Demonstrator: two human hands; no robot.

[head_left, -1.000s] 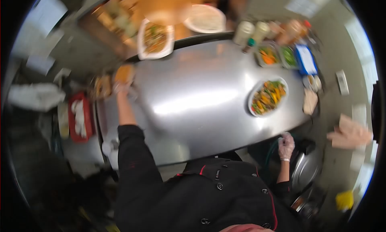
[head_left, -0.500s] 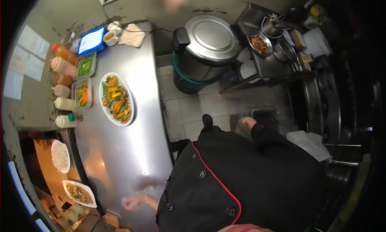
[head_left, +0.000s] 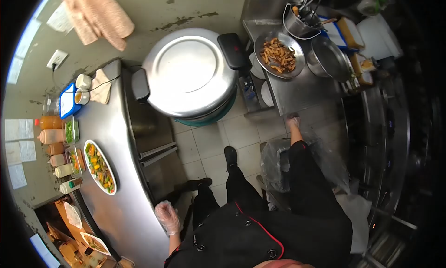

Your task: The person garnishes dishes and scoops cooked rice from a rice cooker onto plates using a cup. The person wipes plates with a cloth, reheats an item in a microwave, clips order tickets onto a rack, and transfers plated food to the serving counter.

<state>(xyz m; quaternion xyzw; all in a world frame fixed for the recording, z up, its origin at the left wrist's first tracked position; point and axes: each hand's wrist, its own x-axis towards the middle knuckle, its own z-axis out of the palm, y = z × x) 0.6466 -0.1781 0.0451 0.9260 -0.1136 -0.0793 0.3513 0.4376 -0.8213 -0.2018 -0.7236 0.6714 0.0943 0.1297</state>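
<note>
My left hand (head_left: 168, 218), in a clear plastic glove, is beside the front edge of the steel counter (head_left: 123, 193). Its fingers look loosely bent and apart, with nothing visible in them. Stretched forward, my right hand (head_left: 293, 121) is also gloved and is just short of the steel side table (head_left: 302, 93). Its fingers are small and blurred, so their grip does not show. Below that hand, a clear plastic bag (head_left: 274, 158) lines a dark bin. On the side table sits a metal bowl (head_left: 297, 69) of brown cooked strips (head_left: 277, 55).
A large lidded steel pot (head_left: 188, 72) stands ahead. The left counter holds an oval plate (head_left: 110, 186) of vegetables, sauce bottles (head_left: 50, 137) and tubs (head_left: 70, 131). A steel pan (head_left: 329, 59) and utensil pot (head_left: 299, 26) are at the right, near dark stove equipment (head_left: 371, 156).
The view has turned and moved closer to the pot and side table. My right hand has reached forward past the bin. My left hand has shifted from over the counter to its edge.
</note>
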